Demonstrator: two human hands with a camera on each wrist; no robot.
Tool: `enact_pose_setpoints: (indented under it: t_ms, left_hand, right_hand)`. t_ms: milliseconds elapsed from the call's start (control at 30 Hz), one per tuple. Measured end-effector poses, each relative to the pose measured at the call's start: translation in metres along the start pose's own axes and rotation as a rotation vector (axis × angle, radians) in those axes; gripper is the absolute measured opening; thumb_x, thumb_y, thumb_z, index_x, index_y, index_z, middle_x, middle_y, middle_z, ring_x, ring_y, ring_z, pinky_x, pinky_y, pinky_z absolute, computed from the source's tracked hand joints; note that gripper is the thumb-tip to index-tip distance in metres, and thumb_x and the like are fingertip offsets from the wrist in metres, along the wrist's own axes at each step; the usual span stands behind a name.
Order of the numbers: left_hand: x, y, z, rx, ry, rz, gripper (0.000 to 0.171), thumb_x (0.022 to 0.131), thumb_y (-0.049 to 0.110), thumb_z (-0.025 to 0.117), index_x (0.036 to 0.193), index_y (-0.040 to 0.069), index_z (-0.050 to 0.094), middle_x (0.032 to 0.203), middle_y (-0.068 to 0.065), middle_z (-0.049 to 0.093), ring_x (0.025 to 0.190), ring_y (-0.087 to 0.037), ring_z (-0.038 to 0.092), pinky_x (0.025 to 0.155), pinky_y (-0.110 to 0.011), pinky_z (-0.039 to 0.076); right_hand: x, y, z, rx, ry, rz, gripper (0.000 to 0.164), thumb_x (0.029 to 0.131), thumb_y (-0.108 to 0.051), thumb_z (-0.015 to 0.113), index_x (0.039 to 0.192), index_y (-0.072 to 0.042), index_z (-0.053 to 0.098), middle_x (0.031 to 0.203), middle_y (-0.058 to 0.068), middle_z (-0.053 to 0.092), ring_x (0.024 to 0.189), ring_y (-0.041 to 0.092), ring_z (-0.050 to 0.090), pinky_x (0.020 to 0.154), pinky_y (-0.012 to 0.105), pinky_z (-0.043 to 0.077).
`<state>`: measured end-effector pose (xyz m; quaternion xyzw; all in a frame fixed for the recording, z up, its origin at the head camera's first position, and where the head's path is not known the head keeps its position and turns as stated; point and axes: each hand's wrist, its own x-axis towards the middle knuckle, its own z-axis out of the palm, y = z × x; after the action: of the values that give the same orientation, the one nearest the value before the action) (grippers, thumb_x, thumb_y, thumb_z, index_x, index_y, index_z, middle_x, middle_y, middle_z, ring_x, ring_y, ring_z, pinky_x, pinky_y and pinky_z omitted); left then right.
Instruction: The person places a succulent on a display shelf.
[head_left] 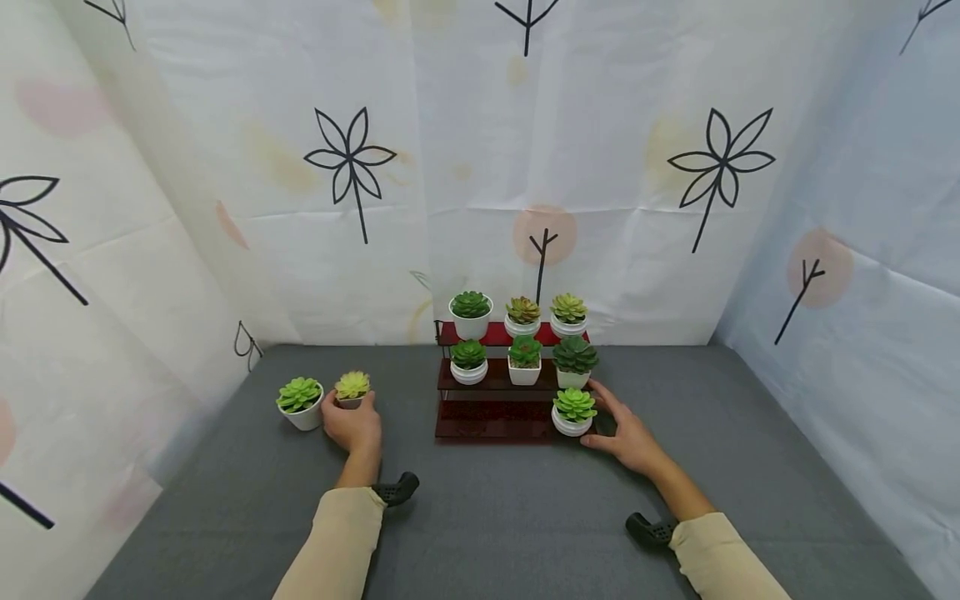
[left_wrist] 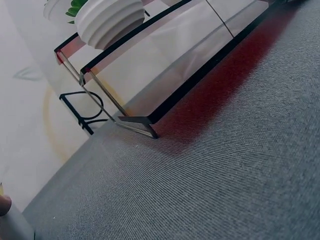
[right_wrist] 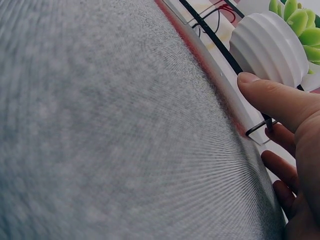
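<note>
In the head view, my left hand (head_left: 356,423) grips a small potted succulent (head_left: 352,386) with yellow-green leaves at the left; its pot is mostly hidden by the fingers. Just left of it stands a bright green succulent (head_left: 300,402) in a white pot. My right hand (head_left: 628,437) is at the right end of a dark red three-tier rack (head_left: 487,423), fingers spread. Its thumb (right_wrist: 265,92) lies by the bottom shelf's front edge, near a ribbed white pot (right_wrist: 272,47) with a light green succulent; whether they touch, I cannot tell.
On the top tier stand three potted succulents, among them a dark green one (head_left: 471,315). The middle tier bears three more, including one in a square pot (head_left: 524,367). Patterned white cloth (head_left: 480,167) hangs behind and at both sides of the grey table (head_left: 495,517).
</note>
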<state>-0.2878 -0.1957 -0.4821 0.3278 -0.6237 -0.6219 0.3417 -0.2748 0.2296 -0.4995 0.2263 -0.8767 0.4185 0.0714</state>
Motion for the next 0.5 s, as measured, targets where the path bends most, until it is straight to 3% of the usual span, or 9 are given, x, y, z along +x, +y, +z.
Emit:
enact_pose_setpoints:
  t_ms: [500]
  left_hand:
    - [-0.003, -0.0026, -0.0063, 0.018, -0.073, 0.043, 0.06, 0.082, 0.005, 0.076, 0.136, -0.001, 0.049, 0.134, -0.02, 0.052, 0.127, -0.033, 0.045, 0.108, -0.045, 0.033]
  right_hand:
    - [-0.0005, -0.0007, -0.0014, -0.008, 0.008, -0.019, 0.091, 0.083, -0.024, 0.079, 0.155, -0.014, 0.025, 0.133, 0.026, 0.052, 0.126, 0.047, 0.042, 0.094, 0.07, 0.031]
